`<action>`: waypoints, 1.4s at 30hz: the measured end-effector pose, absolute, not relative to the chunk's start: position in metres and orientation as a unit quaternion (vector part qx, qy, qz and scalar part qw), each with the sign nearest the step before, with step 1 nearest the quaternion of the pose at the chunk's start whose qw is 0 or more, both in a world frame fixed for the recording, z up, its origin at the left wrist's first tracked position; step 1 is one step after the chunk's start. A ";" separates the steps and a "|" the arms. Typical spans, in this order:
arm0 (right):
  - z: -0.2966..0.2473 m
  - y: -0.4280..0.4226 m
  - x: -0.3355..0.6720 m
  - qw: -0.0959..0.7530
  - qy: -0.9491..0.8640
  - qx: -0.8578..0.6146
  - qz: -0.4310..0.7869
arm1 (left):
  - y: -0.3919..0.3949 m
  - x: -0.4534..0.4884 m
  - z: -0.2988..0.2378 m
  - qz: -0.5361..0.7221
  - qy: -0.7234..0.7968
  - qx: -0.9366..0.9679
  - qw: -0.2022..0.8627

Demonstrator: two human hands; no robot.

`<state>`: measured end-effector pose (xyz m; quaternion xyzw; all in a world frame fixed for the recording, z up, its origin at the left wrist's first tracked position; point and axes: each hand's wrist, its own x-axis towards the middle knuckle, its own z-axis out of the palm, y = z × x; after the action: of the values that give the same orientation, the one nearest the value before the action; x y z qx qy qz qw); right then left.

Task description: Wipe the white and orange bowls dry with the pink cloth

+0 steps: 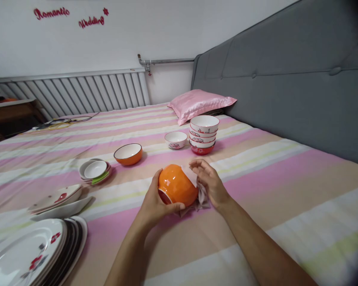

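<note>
An orange bowl [176,183] is tipped on its side above the bed, its glossy outside facing up and its foot toward the lower left. My left hand [156,200] grips it, thumb along the near side and fingers behind the left side. A pale pinkish cloth [202,198] lies against the bowl's right side and hangs below it. My right hand [210,180] is at that side with the cloth, its fingers bent and partly spread; part of the cloth lies under the fingers and the palm side is hidden.
Beyond stand a stack of patterned bowls [203,140], a single white bowl [176,140] and another orange bowl [128,155]. Small dishes [95,170], oval dishes [56,200] and stacked plates [26,250] lie left. A pink pillow [199,103] rests by the grey headboard [280,75].
</note>
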<state>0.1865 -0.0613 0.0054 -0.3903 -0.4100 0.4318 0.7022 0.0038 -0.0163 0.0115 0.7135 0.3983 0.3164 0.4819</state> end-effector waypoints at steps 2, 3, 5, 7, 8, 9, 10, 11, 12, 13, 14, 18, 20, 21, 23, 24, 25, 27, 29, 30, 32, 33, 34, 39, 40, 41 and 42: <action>0.009 -0.064 0.187 0.693 -0.445 -0.396 0.406 | -0.017 0.005 0.013 0.323 0.400 0.700 0.496; 0.010 -0.066 0.186 0.678 -0.478 -0.411 0.379 | -0.018 0.006 0.014 0.327 0.401 0.689 0.508; 0.013 -0.068 0.184 0.639 -0.546 -0.453 0.298 | -0.019 0.007 0.015 0.337 0.409 0.660 0.532; 0.013 -0.068 0.180 0.609 -0.581 -0.484 0.241 | -0.021 0.009 0.016 0.350 0.426 0.632 0.545; 0.012 -0.067 0.179 0.608 -0.581 -0.490 0.229 | -0.021 0.010 0.016 0.355 0.434 0.623 0.545; 0.011 -0.066 0.178 0.615 -0.572 -0.494 0.227 | -0.021 0.010 0.015 0.359 0.441 0.618 0.542; 0.009 -0.064 0.178 0.627 -0.554 -0.497 0.231 | -0.020 0.010 0.015 0.359 0.446 0.619 0.538; 0.007 -0.063 0.179 0.641 -0.532 -0.500 0.237 | -0.020 0.010 0.014 0.356 0.448 0.623 0.534; 0.005 -0.061 0.180 0.656 -0.508 -0.503 0.241 | -0.019 0.010 0.013 0.353 0.450 0.626 0.530; 0.004 -0.059 0.182 0.669 -0.486 -0.507 0.242 | -0.019 0.010 0.013 0.351 0.453 0.627 0.528; 0.003 -0.057 0.185 0.680 -0.468 -0.511 0.241 | -0.019 0.010 0.012 0.352 0.456 0.626 0.526; 0.009 -0.056 0.199 0.769 -0.359 -0.499 0.175 | -0.020 0.010 0.013 0.365 0.466 0.621 0.514; 0.015 -0.058 0.205 0.827 -0.288 -0.461 0.140 | -0.021 0.011 0.014 0.365 0.470 0.625 0.506; 0.018 -0.059 0.207 0.846 -0.260 -0.448 0.130 | -0.021 0.011 0.014 0.364 0.472 0.626 0.503; 0.021 -0.062 0.209 0.856 -0.227 -0.448 0.125 | -0.022 0.012 0.015 0.363 0.474 0.626 0.501; 0.022 -0.062 0.210 0.854 -0.217 -0.456 0.125 | -0.023 0.012 0.016 0.363 0.476 0.626 0.500; 0.022 -0.063 0.210 0.851 -0.211 -0.463 0.125 | -0.023 0.013 0.016 0.363 0.478 0.627 0.497; 0.019 -0.063 0.211 0.851 -0.213 -0.461 0.132 | -0.023 0.013 0.016 0.362 0.482 0.630 0.490; 0.016 -0.060 0.211 0.853 -0.223 -0.442 0.164 | -0.023 0.012 0.016 0.362 0.481 0.634 0.486; 0.014 -0.058 0.212 0.853 -0.227 -0.430 0.189 | -0.023 0.012 0.017 0.361 0.478 0.637 0.485; 0.010 -0.055 0.212 0.844 -0.235 -0.412 0.250 | -0.022 0.011 0.017 0.351 0.473 0.644 0.488; 0.009 -0.053 0.212 0.836 -0.236 -0.408 0.282 | -0.022 0.011 0.016 0.348 0.471 0.647 0.488; 0.007 -0.052 0.212 0.824 -0.236 -0.407 0.314 | -0.021 0.011 0.016 0.349 0.470 0.649 0.487; 0.002 -0.055 0.206 0.726 -0.296 -0.403 0.472 | -0.021 0.010 0.015 0.353 0.469 0.647 0.487; 0.002 -0.057 0.204 0.703 -0.324 -0.398 0.492 | -0.021 0.009 0.014 0.345 0.468 0.650 0.490; 0.003 -0.058 0.202 0.684 -0.350 -0.392 0.506 | -0.020 0.009 0.014 0.337 0.464 0.654 0.493; 0.003 -0.060 0.200 0.674 -0.367 -0.387 0.512 | -0.020 0.008 0.013 0.333 0.457 0.659 0.496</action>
<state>0.2000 -0.0603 0.0034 -0.3870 -0.3666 0.5118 0.6737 0.0080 -0.0196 0.0135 0.6591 0.4570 0.3326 0.4961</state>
